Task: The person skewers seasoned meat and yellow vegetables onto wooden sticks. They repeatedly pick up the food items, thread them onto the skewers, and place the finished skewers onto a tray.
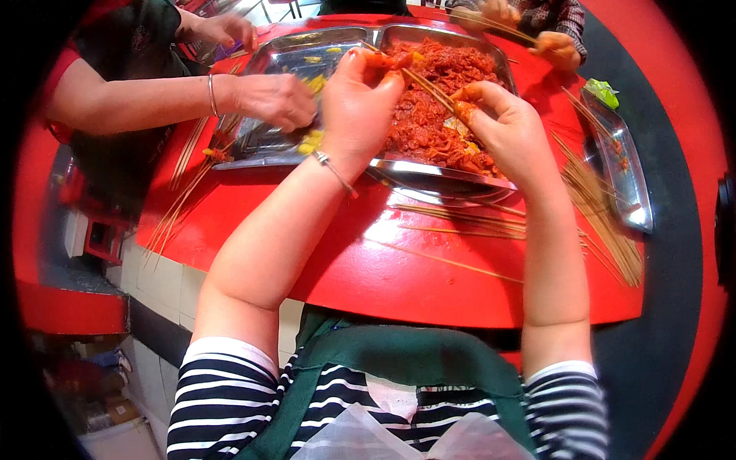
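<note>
My left hand (362, 98) pinches a piece of red marinated meat (386, 60) near the tip end of thin bamboo skewers (428, 87). Farther down their length, my right hand (500, 123) grips the skewers between thumb and fingers. Red sauce coats the fingertips of both hands. Below them is a steel tray heaped with red marinated meat strips (420, 129), its metal rim (454, 172) toward me. Left of it, a second steel tray (282, 49) holds scattered yellow pieces (313, 141), partly hidden by hands.
A co-worker's hand (276, 100) reaches into the left tray; another person's hand (558, 50) holds skewers at the far right. Loose bamboo skewers (609, 230) lie right, with more skewers (460, 221) before me. A narrow steel tray (624, 167) stands at the right edge of the red table (368, 276).
</note>
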Demonstrator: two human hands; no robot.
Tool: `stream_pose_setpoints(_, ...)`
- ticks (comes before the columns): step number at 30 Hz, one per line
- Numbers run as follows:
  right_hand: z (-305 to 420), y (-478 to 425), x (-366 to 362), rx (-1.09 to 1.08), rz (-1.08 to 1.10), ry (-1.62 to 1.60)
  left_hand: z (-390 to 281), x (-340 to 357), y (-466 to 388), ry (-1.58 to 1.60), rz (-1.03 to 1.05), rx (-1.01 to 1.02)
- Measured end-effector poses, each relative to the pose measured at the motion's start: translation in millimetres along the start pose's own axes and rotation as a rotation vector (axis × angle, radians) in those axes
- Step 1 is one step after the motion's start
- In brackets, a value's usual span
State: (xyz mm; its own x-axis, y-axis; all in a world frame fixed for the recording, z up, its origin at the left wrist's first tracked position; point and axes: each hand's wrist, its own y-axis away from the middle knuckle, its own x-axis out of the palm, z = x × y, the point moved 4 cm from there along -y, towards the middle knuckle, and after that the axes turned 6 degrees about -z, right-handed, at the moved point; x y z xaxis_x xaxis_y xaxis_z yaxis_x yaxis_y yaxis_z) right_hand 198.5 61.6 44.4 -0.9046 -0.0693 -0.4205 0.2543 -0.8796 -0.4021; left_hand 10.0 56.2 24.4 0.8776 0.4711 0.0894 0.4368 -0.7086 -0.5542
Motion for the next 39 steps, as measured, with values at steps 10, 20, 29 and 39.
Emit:
stream_pose_setpoints(10, 5, -6, 20, 0.002, -0.046, -0.143, -10, 11, 17, 0.019, 0.168, -0.038)
stream_pose_setpoints(20, 9, -6, 17, 0.045, -0.04, -0.183, -13, 14, 25, 0.074, 0.19, -0.007)
stream_pose_setpoints(29, 8, -1, -8, -0.005, -0.03, -0.013, -10, 16, 20, 0.209, 0.355, -0.312)
stream_pose_setpoints(39, 6, 20, -79, 0.063, 0.164, 0.251, -8, 38, 24, 0.482, 0.794, -0.73)
